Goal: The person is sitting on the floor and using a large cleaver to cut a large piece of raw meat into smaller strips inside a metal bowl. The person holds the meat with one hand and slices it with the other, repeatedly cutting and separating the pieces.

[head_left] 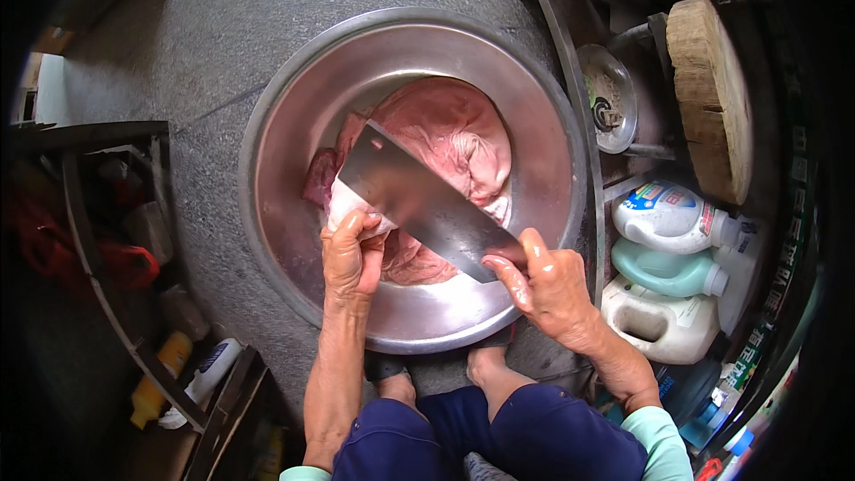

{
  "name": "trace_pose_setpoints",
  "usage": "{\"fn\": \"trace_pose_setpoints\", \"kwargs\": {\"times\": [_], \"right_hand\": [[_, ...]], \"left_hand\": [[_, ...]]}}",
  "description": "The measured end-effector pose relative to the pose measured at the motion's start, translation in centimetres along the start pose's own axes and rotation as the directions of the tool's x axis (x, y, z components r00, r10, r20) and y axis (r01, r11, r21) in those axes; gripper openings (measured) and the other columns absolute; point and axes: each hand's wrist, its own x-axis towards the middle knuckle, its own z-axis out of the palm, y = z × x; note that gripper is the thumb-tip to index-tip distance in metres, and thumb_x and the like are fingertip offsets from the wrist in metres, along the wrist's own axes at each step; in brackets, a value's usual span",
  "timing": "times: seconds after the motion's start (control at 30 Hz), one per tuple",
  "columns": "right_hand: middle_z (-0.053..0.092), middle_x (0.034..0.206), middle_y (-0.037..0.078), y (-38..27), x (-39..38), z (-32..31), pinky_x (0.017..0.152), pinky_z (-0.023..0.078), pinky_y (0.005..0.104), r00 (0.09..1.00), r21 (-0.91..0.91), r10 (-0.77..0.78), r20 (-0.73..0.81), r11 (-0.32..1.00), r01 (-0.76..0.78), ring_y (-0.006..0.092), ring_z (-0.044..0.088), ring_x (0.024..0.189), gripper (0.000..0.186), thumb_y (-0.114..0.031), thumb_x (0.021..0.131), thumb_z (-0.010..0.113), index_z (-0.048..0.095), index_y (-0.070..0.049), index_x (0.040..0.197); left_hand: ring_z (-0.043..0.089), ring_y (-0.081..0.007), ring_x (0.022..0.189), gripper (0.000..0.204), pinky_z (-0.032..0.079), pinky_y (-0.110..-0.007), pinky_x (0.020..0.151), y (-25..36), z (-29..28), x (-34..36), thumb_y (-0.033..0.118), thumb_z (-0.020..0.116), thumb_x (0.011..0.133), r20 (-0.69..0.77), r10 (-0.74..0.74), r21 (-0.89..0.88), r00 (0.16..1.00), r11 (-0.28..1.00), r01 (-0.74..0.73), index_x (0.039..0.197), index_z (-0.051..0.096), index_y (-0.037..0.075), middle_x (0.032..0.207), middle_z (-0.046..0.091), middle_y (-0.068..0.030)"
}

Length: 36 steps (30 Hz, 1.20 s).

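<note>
A large round metal basin stands on the floor before my knees. Pink raw meat with folded, pale skin-like surfaces lies in it, and a darker red piece shows at its left edge. My right hand is closed around the handle end of a broad cleaver, whose blade slants up to the left across the meat. With closed fingers, my left hand pinches a pale flap of the meat close to the blade's far end. The blade hides part of the meat.
At the right, a rack holds several plastic jugs, a thick wooden chopping block and a round clear dish. On the left, a dark shelf holds bottles and a red bag. Grey floor surrounds the basin.
</note>
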Motion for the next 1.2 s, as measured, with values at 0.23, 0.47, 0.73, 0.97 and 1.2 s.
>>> {"fn": "trace_pose_setpoints", "kwargs": {"times": [0.23,0.47,0.73,0.97,1.2], "right_hand": [[0.072,0.073,0.014,1.6,-0.5,0.3,0.055,0.053,0.0474,0.999,0.007,0.052,-0.003,0.999,-0.052,0.0381,0.069,0.062,0.034,-0.03,0.093,0.072,0.053,-0.002,0.091],[0.073,0.081,0.019,2.2,0.4,-0.7,0.061,0.054,0.0449,0.963,0.116,0.267,-0.032,0.958,-0.262,0.0403,0.07,0.072,0.034,-0.031,0.094,0.071,0.056,0.0,0.094],[0.074,0.088,0.018,0.4,0.2,0.6,0.069,0.056,0.0456,0.972,0.212,0.217,0.092,0.949,-0.232,0.0392,0.071,0.082,0.034,-0.03,0.093,0.07,0.058,0.002,0.098],[0.073,0.083,0.022,-0.3,-0.4,-1.0,0.065,0.055,0.0395,0.96,0.413,0.256,0.113,0.866,-0.28,0.0379,0.073,0.079,0.033,-0.025,0.092,0.075,0.062,0.003,0.102],[0.069,0.076,0.024,-0.3,0.1,1.2,0.061,0.053,0.0461,0.973,0.319,0.178,0.146,0.923,-0.217,0.0421,0.07,0.073,0.038,-0.031,0.091,0.076,0.062,0.004,0.097]], "left_hand": [[0.069,-0.0242,0.086,0.021,0.061,-0.041,0.083,-1.2,-0.8,1.4,-0.011,0.058,0.079,-0.042,0.055,0.052,0.998,0.997,-0.053,0.097,0.066,-0.005,0.093,0.068,-0.0105],[0.068,-0.0209,0.087,0.022,0.059,-0.039,0.086,-1.1,-1.4,2.2,-0.009,0.055,0.078,-0.063,-0.009,-0.085,0.998,0.996,0.004,0.096,0.067,-0.001,0.094,0.068,-0.0079],[0.067,-0.0271,0.11,0.039,0.056,-0.043,0.098,-1.3,-3.0,2.7,0.003,0.056,0.09,0.071,-0.206,-0.307,0.976,0.926,0.218,0.129,0.055,-0.003,0.121,0.066,-0.014],[0.067,-0.0272,0.112,0.037,0.056,-0.044,0.099,-0.6,-2.7,3.1,0.002,0.055,0.091,0.077,-0.183,-0.326,0.98,0.924,0.198,0.128,0.056,0.0,0.121,0.066,-0.0136],[0.066,-0.0284,0.112,0.029,0.053,-0.047,0.1,0.0,-1.6,1.9,0.003,0.054,0.096,0.162,-0.303,-0.4,0.939,0.85,0.343,0.124,0.06,0.002,0.121,0.067,-0.0146]]}}
